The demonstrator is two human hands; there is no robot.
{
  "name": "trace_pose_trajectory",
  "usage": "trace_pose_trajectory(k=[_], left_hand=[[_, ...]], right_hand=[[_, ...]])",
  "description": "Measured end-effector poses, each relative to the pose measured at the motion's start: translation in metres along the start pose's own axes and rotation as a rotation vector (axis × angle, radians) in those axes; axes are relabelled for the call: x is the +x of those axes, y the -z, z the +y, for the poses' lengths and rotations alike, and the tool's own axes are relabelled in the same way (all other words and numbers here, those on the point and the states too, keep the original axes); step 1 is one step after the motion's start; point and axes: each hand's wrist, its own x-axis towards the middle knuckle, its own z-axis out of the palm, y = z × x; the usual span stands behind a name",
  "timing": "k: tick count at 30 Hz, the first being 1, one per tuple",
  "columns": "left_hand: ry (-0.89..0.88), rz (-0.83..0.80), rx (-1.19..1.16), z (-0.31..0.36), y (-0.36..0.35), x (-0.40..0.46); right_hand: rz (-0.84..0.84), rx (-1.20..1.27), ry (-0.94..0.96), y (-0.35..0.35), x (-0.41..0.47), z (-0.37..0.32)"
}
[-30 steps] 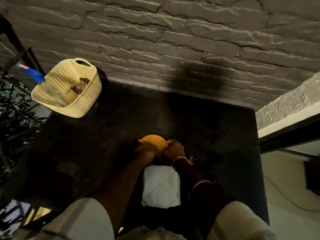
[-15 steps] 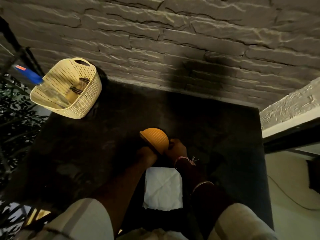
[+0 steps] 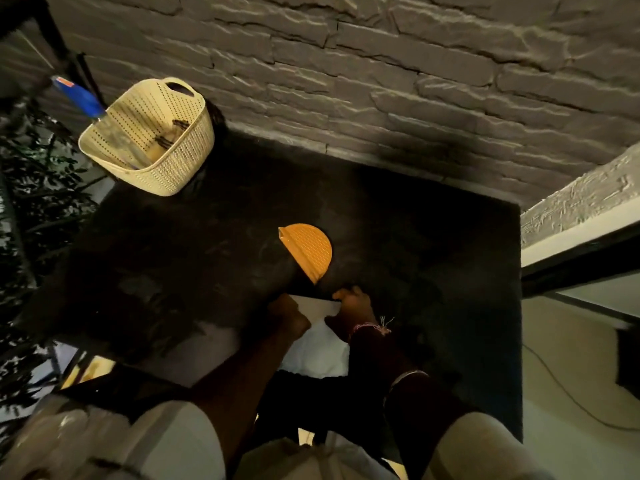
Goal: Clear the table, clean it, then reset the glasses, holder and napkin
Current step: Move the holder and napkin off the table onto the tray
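Reaching forward, both hands (image 3: 289, 315) (image 3: 349, 303) pinch the white napkin's (image 3: 317, 351) far edge, fingers clamped

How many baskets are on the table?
1: the cream basket stands at the table's far left corner, by the wall.

Person: short pale sleeves (image 3: 180, 441) on both arms; frayed pinkish thread band (image 3: 372, 327) and thin bangle (image 3: 408, 374) at right wrist.
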Motion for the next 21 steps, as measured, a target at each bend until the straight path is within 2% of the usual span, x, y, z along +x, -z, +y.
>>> trace_pose_trajectory(k=[5, 10, 14, 16, 21], left_hand=[[0.077, -0.044, -0.049, -0.017, -0.003, -0.014], [0.127, -0.101, -0.058, -0.051, -0.017, 0.009], [0.074, -0.016, -0.036, -0.066, -0.030, 0.027], [0.068, 0.009, -0.028, -0.056, -0.021, 0.013], [0.070, -0.079, -0.088, -0.034, -0.004, -0.020]], right_hand=[[-0.025, -0.123, 0.079, -0.010, -0.009, -0.001], [-0.058, 0.004, 0.096, -0.012, -0.012, -0.005], [-0.081, 0.059, 0.057, -0.019, -0.010, -0.010], [-0.099, 0.089, 0.036, -0.021, -0.010, -0.013], [-0.084, 0.252, 0.003, -0.019, -0.012, -0.022]])
